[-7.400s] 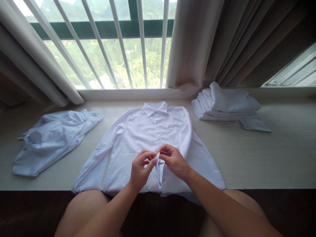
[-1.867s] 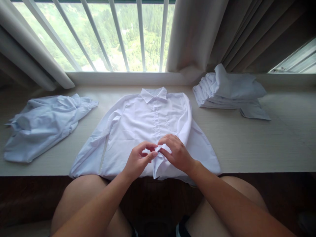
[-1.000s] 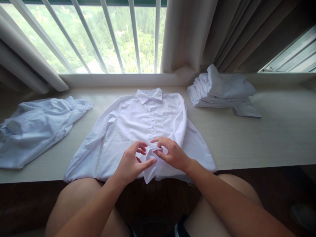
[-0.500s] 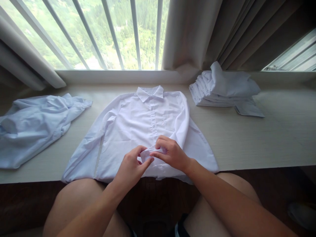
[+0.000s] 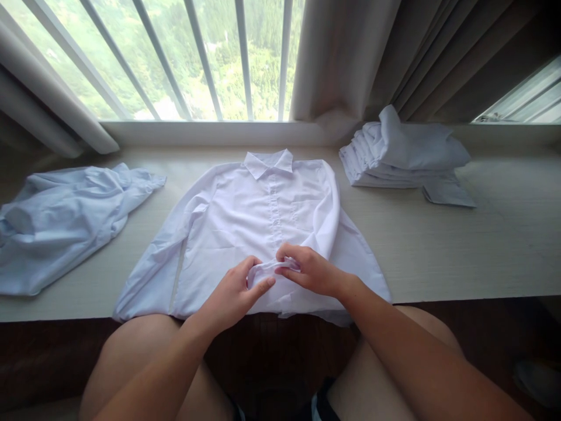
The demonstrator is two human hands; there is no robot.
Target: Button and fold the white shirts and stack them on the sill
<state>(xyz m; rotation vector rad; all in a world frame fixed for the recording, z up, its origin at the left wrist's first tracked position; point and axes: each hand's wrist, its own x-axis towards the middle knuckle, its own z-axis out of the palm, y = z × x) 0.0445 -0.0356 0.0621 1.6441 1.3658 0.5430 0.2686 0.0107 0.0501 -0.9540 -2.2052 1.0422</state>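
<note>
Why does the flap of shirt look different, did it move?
Yes. The flap hung down over the table edge before; now both hands hold it bunched up on the shirt.

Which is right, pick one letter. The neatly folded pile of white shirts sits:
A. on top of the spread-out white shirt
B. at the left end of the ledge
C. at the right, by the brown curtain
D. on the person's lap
C: the folded pile of white shirts rests on the pale ledge at the right, below the brown curtain, apart from the spread-out white collared shirt that both hands pinch.

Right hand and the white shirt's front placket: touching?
Touching. The head view shows the right hand pinching the shirt placket fabric, opposite the left hand.
</note>
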